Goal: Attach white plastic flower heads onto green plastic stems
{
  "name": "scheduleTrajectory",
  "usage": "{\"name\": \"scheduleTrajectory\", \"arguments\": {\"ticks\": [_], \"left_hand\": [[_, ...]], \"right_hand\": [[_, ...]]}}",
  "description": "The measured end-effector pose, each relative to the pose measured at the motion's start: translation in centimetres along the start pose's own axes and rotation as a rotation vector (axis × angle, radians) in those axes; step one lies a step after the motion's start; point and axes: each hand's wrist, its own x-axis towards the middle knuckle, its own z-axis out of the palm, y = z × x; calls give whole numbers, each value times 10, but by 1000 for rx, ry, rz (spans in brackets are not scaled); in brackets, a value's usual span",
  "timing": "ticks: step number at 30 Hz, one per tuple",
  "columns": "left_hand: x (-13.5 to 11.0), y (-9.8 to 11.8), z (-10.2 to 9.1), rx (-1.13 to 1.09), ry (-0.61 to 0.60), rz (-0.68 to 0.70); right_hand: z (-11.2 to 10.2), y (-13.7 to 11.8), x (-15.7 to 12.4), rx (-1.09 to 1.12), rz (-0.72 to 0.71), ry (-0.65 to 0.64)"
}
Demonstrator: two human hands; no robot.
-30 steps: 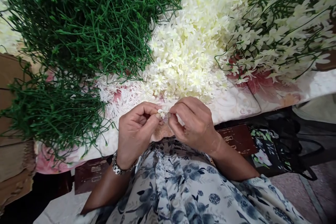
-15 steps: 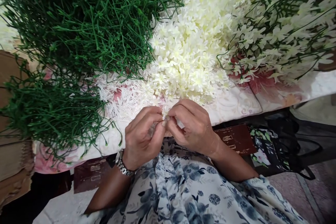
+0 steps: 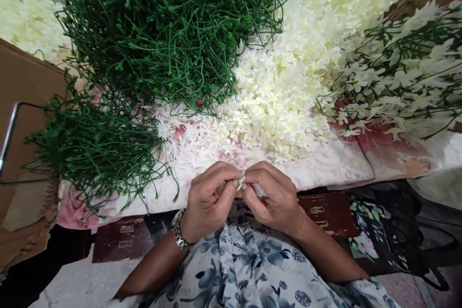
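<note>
My left hand (image 3: 212,198), with a watch at the wrist, and my right hand (image 3: 270,195) meet fingertip to fingertip at the table's near edge. Pinched between both is a small white artificial flower (image 3: 241,183), mostly hidden by the fingers. Beyond my hands lies a heap of loose cream-white artificial flowers (image 3: 277,101). Thin white plastic pieces (image 3: 186,144) are scattered to its left. Green plastic stems (image 3: 159,33) form a big pile at the back left, with a smaller bunch of stems (image 3: 104,149) nearer me.
Finished-looking white flower sprays (image 3: 404,77) with green stems lie at the right. A floral tablecloth (image 3: 325,168) covers the table. A cardboard box (image 3: 32,77) and a bent metal rod (image 3: 9,139) are at the left. A black floral bag (image 3: 378,231) sits below the table edge.
The view has shifted, so the table and hands appear lower and further right. Both hands stay together at the small flower, whose angle between the fingertips has changed slightly.
</note>
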Motion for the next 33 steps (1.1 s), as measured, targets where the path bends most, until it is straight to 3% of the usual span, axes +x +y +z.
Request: {"name": "scheduleTrajectory", "arguments": {"ticks": [8,12,16,20,24,29,33], "left_hand": [[-2,-3,-7,67,12,55],[-4,-4,-22,203,185,83],[-6,-13,-45,407,333,102],[-6,-21,-59,728,254,139],[-2,-21,-56,939,89,127],[2,-24,-47,1064,-56,60],[-1,-29,-48,989,21,68]], "right_hand": [[2,-2,6,-35,-7,-53],[3,1,19,-91,-37,-53],[10,12,35,-290,-124,-16],[22,20,49,-596,-212,-4],[31,21,55,-794,-223,-101],[26,19,51,-696,-191,-144],[16,18,44,-640,-211,-125]]}}
